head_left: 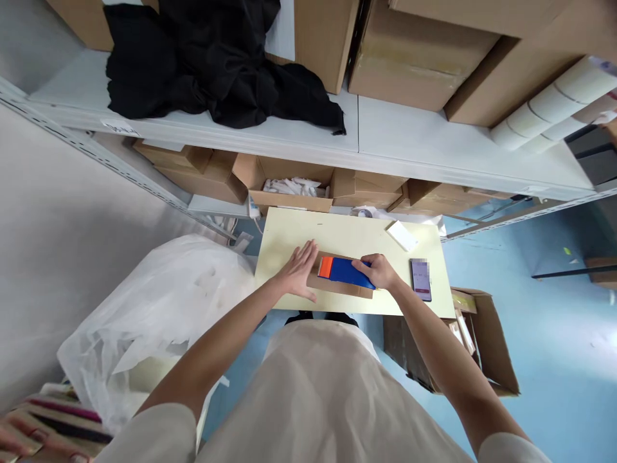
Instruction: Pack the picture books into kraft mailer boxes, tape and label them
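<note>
A narrow brown cardboard box (340, 287) lies on the pale yellow table (284, 225) in front of me. My right hand (380, 271) is closed around the right end of a blue tape dispenser (348, 271) with an orange front, its thumb on top. The dispenser is over the box, its orange end toward the left, and covers much of the box's top. At the box's left end, my left hand (299, 271) is open with fingers stretched out and thumb apart. Whether its palm presses on the box I cannot tell.
A white box (402, 236) and a phone (421, 280) lie on the table's right side. An open carton (496, 347) stands on the floor at right, a large white plastic bag (159, 308) at left. Behind, a metal shelf (409, 138) bears cartons and black cloth (216, 71).
</note>
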`<act>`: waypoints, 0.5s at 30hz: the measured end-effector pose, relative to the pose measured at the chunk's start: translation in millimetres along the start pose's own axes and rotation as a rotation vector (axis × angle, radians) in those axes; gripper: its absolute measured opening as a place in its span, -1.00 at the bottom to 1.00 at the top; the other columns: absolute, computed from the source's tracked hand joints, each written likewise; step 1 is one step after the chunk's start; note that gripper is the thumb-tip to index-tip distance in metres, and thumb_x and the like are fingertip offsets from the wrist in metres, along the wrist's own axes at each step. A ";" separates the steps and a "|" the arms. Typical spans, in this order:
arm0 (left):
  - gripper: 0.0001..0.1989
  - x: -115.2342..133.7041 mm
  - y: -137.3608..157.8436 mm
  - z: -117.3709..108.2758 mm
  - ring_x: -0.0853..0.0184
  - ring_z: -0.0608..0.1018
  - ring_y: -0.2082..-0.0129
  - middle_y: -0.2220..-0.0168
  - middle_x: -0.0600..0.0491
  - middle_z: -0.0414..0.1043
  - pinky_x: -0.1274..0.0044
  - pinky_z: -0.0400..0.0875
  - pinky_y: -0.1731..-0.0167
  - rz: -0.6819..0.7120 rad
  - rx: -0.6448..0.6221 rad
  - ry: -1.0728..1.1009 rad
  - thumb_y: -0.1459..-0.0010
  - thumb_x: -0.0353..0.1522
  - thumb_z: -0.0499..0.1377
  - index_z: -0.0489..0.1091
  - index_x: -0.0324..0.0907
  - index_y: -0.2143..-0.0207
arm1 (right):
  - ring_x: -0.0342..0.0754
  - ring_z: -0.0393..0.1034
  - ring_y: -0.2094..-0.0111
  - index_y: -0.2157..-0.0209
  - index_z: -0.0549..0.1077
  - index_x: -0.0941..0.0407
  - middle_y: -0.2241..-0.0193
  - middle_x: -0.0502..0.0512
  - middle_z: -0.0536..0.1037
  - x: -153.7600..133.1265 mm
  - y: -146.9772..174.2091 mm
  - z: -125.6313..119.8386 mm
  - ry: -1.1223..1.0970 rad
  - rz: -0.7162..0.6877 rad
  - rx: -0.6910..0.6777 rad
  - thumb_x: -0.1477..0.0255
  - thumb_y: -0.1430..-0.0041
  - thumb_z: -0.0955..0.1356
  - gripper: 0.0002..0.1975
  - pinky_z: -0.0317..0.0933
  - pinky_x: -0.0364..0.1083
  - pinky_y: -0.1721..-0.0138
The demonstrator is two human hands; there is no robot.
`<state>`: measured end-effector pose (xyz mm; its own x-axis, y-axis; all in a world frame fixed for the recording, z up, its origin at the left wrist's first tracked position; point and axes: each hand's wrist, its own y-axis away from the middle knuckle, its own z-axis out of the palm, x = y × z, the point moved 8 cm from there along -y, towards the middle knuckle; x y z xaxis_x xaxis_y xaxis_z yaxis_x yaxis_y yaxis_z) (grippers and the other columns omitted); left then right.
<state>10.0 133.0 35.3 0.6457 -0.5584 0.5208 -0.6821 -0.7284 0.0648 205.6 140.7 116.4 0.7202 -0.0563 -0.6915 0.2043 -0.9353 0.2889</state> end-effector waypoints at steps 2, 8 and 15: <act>0.36 12.5 -15.5 -0.8 -0.05 -0.21 -0.32 -0.33 -0.35 -0.33 0.18 -0.30 -0.22 0.048 -0.075 -0.108 0.35 0.02 0.29 -0.45 -0.36 -0.29 | -0.21 -0.04 0.64 0.74 0.13 0.10 0.74 -0.09 0.10 -0.4 -0.5 0.0 0.001 0.012 -0.011 -0.03 -0.06 0.23 -0.45 -0.10 -0.14 0.60; 0.25 17.8 -28.7 4.0 -0.02 0.08 -0.24 -0.22 -0.33 0.05 0.19 -0.34 -0.22 -0.014 -0.110 -0.196 0.28 -0.10 0.28 -0.39 -0.39 -0.29 | -0.20 0.00 0.64 0.75 0.17 0.10 0.75 -0.06 0.16 4.3 -4.4 -9.2 0.052 0.024 -0.045 -0.01 -0.04 0.26 -0.47 -0.08 -0.14 0.58; 0.18 19.4 -26.9 -0.6 -0.06 0.11 -0.20 -0.22 -0.33 0.03 0.05 -0.47 -0.18 -0.044 -0.122 -0.274 0.26 -0.15 0.27 -0.31 -0.37 -0.29 | -0.20 0.01 0.64 0.76 0.16 0.11 0.75 -0.07 0.16 64.1 10.3 -56.3 0.103 0.058 -0.115 0.01 -0.03 0.28 -0.47 -0.09 -0.14 0.56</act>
<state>40.7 142.0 44.2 0.7326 -0.6260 0.2673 -0.6771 -0.7102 0.1925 291.3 147.2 112.3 0.7960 -0.0679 -0.6015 0.2303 -0.8850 0.4046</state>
